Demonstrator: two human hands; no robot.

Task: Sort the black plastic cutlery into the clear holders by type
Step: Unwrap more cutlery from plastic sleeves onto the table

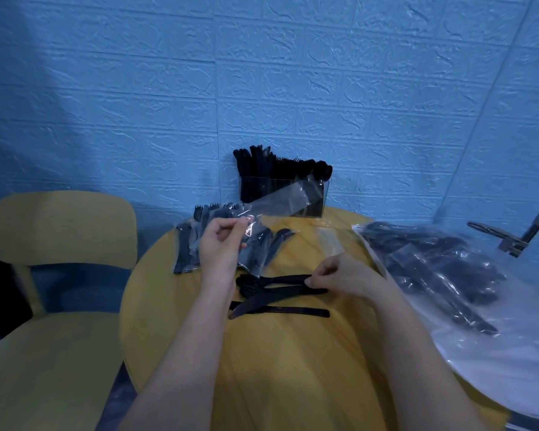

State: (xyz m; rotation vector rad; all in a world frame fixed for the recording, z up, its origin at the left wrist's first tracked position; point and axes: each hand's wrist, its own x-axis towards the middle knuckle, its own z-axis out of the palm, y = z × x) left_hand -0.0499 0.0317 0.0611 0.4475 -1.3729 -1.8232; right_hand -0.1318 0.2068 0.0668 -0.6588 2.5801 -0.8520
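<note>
1. We saw the left hand (221,244) raised above the yellow tabletop (293,353), its thumb and fingers pinching one end of an empty clear wrapper (280,199) that stretched up and right across the front of the clear holder (315,200).
2. The right hand (343,276) was lower, its fingertips pinching the handle ends of a black spoon (274,279) and fork (262,290) lying on the tabletop; blur kept us from telling exactly which fingers touched which handle.
3. A black knife (277,311) lay just in front of them, apart from both hands.
4. The holder stood at the tabletop's far edge against the blue wall (262,73), packed with upright black cutlery; we could not make out its dividers, and the wrapper hid part of its front.
5. Wrapped cutlery packets (187,247) lay at the left, partly hidden by the left hand.
6. At the right, a large plastic bag (433,265) held more black cutlery, its contents blurred by glare.
7. A yellow chair (59,228) stood left, cut off by the frame.
</note>
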